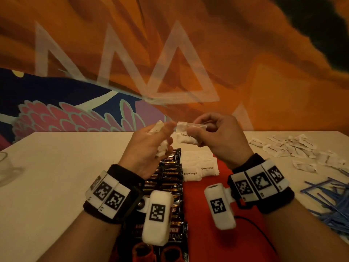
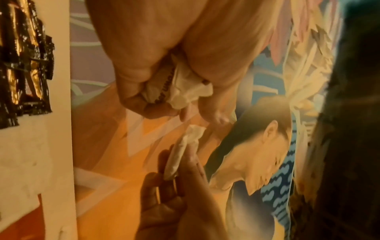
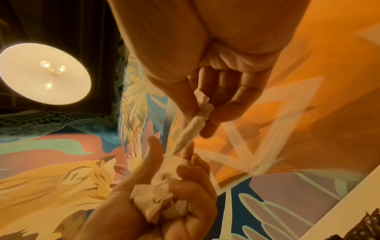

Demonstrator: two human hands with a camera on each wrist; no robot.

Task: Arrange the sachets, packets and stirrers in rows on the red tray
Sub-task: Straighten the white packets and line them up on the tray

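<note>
Both hands are raised above the far end of the red tray [image 1: 204,208]. My left hand [image 1: 160,137] grips a crumpled bunch of white sachets [image 1: 162,148], which also shows in the left wrist view [image 2: 180,86] and the right wrist view [image 3: 156,199]. My right hand [image 1: 198,133] pinches a white brown sugar sachet [image 1: 186,138] between thumb and fingers, close to the left fingertips; the sachet [image 3: 197,123] is seen edge-on. On the tray, black coffee packets [image 1: 170,178] lie in a column along the left, with white brown sugar sachets [image 1: 200,167] in rows beside them.
Loose white sachets [image 1: 290,148] lie scattered on the white table [image 1: 56,167] at the right. A pile of blue stirrers [image 1: 328,201] lies nearer on the right. A clear glass [image 1: 7,167] stands at the left edge. A painted wall rises behind the table.
</note>
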